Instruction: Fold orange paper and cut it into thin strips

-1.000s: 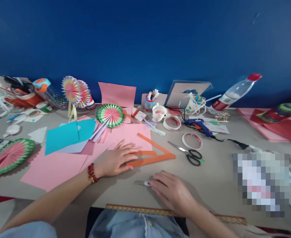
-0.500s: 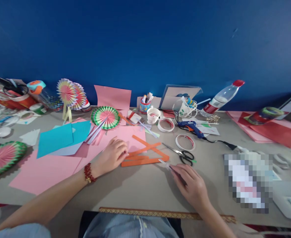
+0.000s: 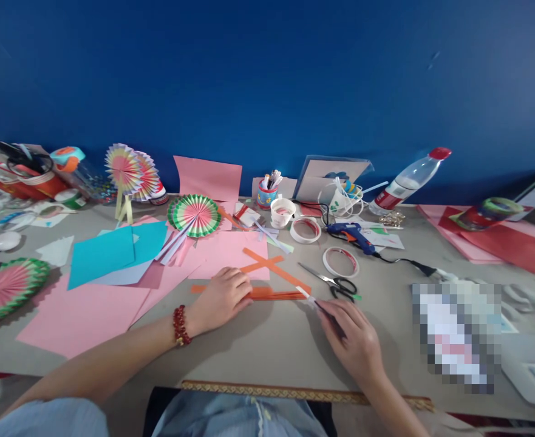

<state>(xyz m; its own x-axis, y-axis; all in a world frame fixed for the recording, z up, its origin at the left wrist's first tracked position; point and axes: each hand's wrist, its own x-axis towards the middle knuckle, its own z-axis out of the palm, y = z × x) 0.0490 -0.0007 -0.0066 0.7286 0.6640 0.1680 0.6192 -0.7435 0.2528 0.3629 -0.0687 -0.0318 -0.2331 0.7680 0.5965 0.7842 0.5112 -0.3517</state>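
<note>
My left hand [image 3: 224, 297], with a red beaded bracelet at the wrist, lies over the folded orange paper strips [image 3: 267, 294]. Its curved fingers press the strips against the table, and the part beneath the palm is hidden. Closed around a slim dark-handled utility knife [image 3: 311, 298] is my right hand [image 3: 353, 340]. The knife's pale tip rests at the right end of the strips. Just behind, two more orange strips [image 3: 263, 262] cross each other, partly over a pink paper sheet [image 3: 235, 249]. Black-handled scissors [image 3: 340, 284] lie beyond my right hand.
White tape rolls [image 3: 341, 262], a blue glue gun [image 3: 351, 233] and a tilted plastic bottle [image 3: 408, 182] are at the right. A green-and-pink paper fan [image 3: 197, 216] and blue sheets [image 3: 107, 255] lie left. A patterned strip [image 3: 271, 390] runs along the near edge.
My left hand has come down and right onto the orange strips, which have shifted and lined up closer together. The knife tip has moved slightly onto their right end.
</note>
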